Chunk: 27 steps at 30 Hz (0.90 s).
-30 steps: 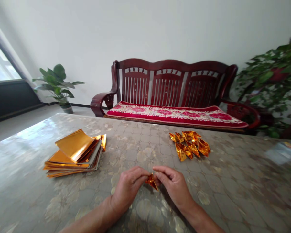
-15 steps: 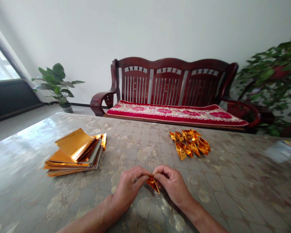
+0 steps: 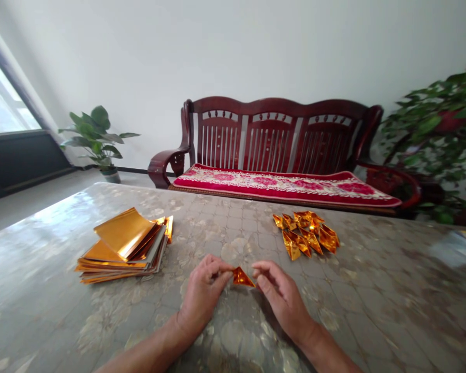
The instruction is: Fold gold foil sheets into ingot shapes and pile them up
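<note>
My left hand [image 3: 202, 296] and my right hand [image 3: 280, 299] pinch the two ends of a small folded gold paper piece [image 3: 242, 277] just above the table [image 3: 373, 290]. Both hands have their fingers closed on it. A stack of gold foil sheets [image 3: 125, 243] lies to the left, its top sheet curled up. A heap of several folded gold pieces [image 3: 306, 234] sits farther back on the right.
Behind the table stands a dark red wooden bench [image 3: 279, 140] with a red patterned cushion. A potted plant [image 3: 97, 140] is on the floor at the left, a large leafy plant [image 3: 438, 140] at the right. A window is at the far left.
The folded gold piece has been raised slightly and turned flatter, and my hands have drawn a little apart along it. The camera view has shifted slightly.
</note>
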Each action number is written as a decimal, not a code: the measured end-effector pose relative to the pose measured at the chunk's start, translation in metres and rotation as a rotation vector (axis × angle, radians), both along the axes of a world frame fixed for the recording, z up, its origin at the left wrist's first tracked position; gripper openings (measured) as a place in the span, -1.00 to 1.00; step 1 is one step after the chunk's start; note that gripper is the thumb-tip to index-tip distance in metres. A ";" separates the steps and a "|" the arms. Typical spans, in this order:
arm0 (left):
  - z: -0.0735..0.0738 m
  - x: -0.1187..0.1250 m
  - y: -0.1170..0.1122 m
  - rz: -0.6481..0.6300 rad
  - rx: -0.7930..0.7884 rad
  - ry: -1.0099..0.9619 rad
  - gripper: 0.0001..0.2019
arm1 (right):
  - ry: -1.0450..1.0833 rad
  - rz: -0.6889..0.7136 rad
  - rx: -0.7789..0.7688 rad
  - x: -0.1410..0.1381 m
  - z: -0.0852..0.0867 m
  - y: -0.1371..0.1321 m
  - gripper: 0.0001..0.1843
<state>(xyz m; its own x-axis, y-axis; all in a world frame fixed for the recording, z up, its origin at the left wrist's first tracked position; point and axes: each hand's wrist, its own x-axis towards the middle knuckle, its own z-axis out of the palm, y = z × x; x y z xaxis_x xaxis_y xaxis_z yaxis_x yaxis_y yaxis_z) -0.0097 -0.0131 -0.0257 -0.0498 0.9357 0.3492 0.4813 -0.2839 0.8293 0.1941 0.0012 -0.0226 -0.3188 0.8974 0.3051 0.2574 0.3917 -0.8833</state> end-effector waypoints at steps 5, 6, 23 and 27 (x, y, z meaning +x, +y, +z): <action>-0.001 -0.002 0.001 0.026 -0.068 -0.005 -0.87 | -0.282 0.084 0.412 0.006 0.003 -0.002 -0.69; -0.001 -0.001 0.000 0.026 -0.078 -0.012 -0.89 | -0.328 0.078 0.457 0.005 0.003 -0.001 -0.68; 0.007 -0.018 -0.003 -0.325 0.044 0.143 -0.62 | -0.357 0.061 0.451 0.009 -0.005 0.010 -0.83; 0.001 -0.018 0.001 -0.373 0.044 0.138 -0.71 | -0.356 0.072 0.449 0.011 -0.006 0.010 -0.81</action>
<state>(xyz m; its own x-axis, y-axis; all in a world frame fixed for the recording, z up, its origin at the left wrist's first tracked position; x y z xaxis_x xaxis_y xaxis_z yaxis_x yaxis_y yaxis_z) -0.0278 -0.0123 -0.0247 0.3410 0.8647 0.3688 0.4443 -0.4940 0.7474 0.2049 0.0110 -0.0287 -0.5266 0.6771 0.5141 0.4672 0.7357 -0.4904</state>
